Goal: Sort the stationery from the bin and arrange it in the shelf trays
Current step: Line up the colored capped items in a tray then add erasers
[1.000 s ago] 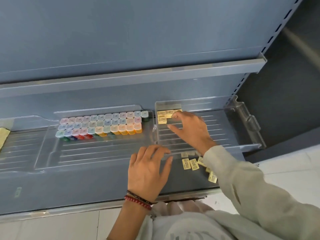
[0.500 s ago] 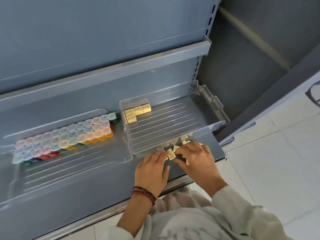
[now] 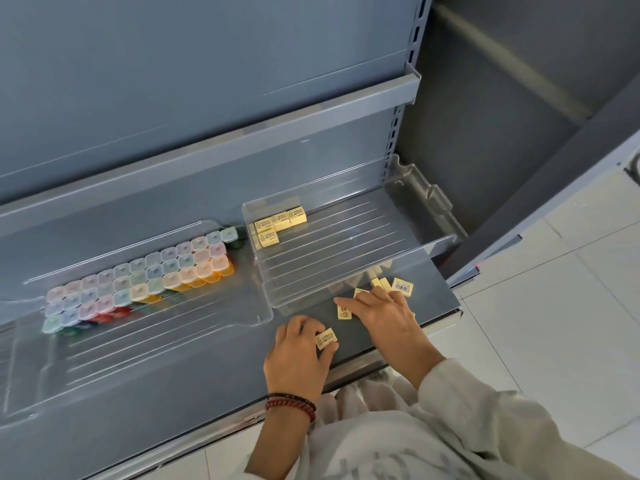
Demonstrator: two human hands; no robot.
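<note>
Left hand (image 3: pixel 296 358) has one: a small yellow eraser (image 3: pixel 326 338) pinched between thumb and curled fingertips, just off the grey shelf (image 3: pixel 214 382). Just to its right, the right hand (image 3: pixel 386 315) lies flat, fingers stretched over the loose erasers (image 3: pixel 344 312), gripping nothing that shows. One eraser pokes out under its forefinger, and more sit just past the fingertips. Beyond its knuckles lies a barcode-up eraser (image 3: pixel 402 287); the digits are too small to read.

Directly ahead of both hands, the front wall of the clear tray (image 3: pixel 398 258) stands between them and the four placed erasers (image 3: pixel 278 221), tucked in the tray's far left corner. Dark print on their tops can't be made out. Left of the left hand, a second clear tray (image 3: pixel 173 327) holds rows of pastel-lidded boxes (image 3: pixel 145 278). Bracelets (image 3: pixel 292 405) ring the left wrist; a pale sleeve (image 3: pixel 485 410) covers the right arm.
</note>
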